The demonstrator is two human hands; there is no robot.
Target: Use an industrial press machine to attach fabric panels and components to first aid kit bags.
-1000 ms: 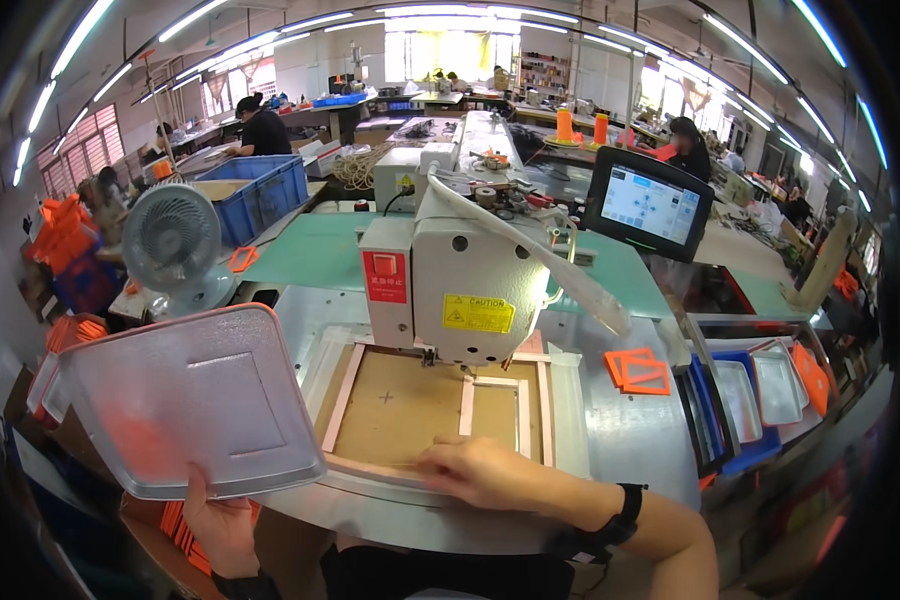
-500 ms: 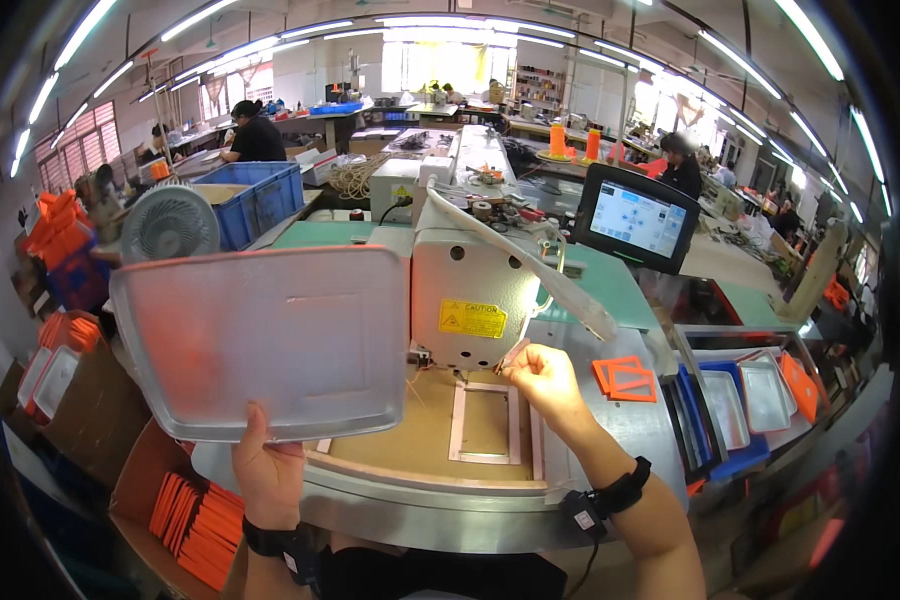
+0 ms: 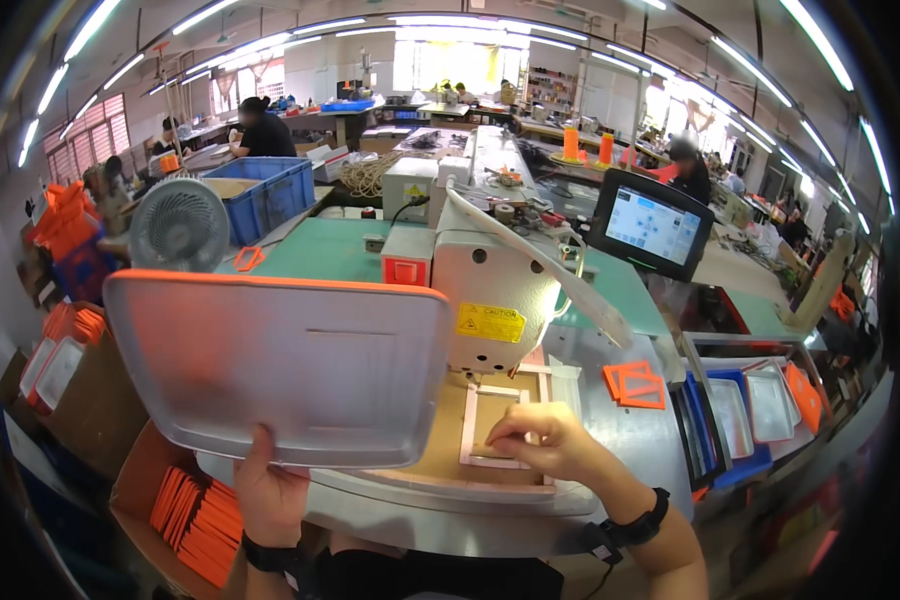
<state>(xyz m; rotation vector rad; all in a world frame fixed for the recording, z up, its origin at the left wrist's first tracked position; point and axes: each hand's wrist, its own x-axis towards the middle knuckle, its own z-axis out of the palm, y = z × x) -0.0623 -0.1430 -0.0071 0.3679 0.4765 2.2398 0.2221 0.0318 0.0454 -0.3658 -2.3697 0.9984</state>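
Observation:
My left hand (image 3: 273,492) grips the lower edge of a large grey moulded panel (image 3: 270,385) with rounded corners and an orange upper rim, thumb on its near face. The panel stands tilted up in front of the machine's left part. My right hand (image 3: 553,440) is closed in a pinch over a tan template board (image 3: 440,455), beside a pale rectangular frame (image 3: 469,425) fixed on it. Whatever the pinched fingers hold, if anything, is too small to make out. Behind the hand stands the white head of a sewing machine (image 3: 485,275) with a yellow warning label.
Orange rectangular frames (image 3: 634,385) lie on the metal table at right. Grey trays (image 3: 770,402) sit in a bin beyond. A lit control screen (image 3: 653,230) stands at back right. A fan (image 3: 178,225), blue crate (image 3: 265,200) and carton of orange pieces (image 3: 195,525) are at left.
My right hand has come down and toward me from beside the machine head to above the template board. The panel has tilted, its orange rim now showing along the top. The view has shifted slightly.

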